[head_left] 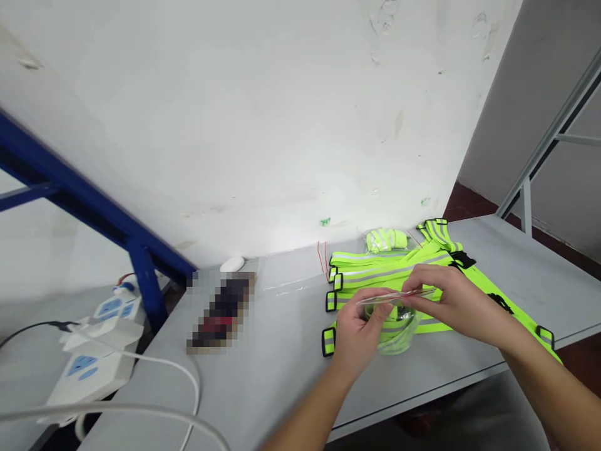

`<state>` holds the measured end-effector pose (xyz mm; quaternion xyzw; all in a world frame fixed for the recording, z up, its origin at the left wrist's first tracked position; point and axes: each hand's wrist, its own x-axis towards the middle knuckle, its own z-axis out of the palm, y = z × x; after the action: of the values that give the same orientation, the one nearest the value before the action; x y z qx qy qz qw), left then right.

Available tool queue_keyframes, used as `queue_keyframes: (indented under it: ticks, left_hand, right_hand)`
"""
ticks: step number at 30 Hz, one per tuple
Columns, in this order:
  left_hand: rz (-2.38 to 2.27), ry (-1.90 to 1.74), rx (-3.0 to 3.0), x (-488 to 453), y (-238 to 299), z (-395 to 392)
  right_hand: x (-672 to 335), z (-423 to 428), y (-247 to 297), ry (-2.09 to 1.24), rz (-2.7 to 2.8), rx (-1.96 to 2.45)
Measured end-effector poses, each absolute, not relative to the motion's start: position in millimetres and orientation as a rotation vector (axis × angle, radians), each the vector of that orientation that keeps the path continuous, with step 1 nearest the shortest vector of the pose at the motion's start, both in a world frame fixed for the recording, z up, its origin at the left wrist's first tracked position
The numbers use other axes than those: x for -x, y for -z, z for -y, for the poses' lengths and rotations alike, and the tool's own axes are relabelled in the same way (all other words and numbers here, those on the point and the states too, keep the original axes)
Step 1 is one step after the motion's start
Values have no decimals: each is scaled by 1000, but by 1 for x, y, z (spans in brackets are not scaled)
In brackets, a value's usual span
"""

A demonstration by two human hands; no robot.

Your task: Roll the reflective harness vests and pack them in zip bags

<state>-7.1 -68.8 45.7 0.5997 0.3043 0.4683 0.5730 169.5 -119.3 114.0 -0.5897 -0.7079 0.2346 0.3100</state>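
Between my two hands hangs a clear zip bag (397, 344) with a rolled neon-yellow reflective strap inside. My left hand (359, 326) pinches the left part of the bag's top edge between thumb and fingers. At the right end of that edge, my right hand (439, 291) also grips it with thumb and fingertips. Behind and beneath the bag lie several neon-yellow reflective straps (394, 275) with grey stripes and black buckles. Another bagged roll of strap (385, 240) rests against the wall, beyond the loose straps.
Flat clear bags with red lines (295, 266) lie left of the straps. A white rounded object (232, 264) and a pixelated dark item (223, 313) are farther left. White power strips (101, 341) with cables sit beside a blue metal frame (145, 282). The wall (282, 125) borders the grey table (282, 369).
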Motion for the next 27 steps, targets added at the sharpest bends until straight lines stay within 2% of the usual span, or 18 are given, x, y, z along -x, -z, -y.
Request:
queue_keyframes:
  ticks: [5,14,21,27]
  left_hand:
    - [-705,-1092,-1437,8,-47,70]
    - [-692,-1104,-1431,7,-49,68]
    - [-684,-1110,-1433,7,-45,67]
    - [-653,-1113,-1441,8,-44,67]
  right_hand:
    - [-165,119,-115,-619,1849,1529]
    - [-165,117,-109,-406,1907,1478]
    - [-177,125,-107,-538,1786,1543]
    - [-175,126,-106,-422,1828,1476]
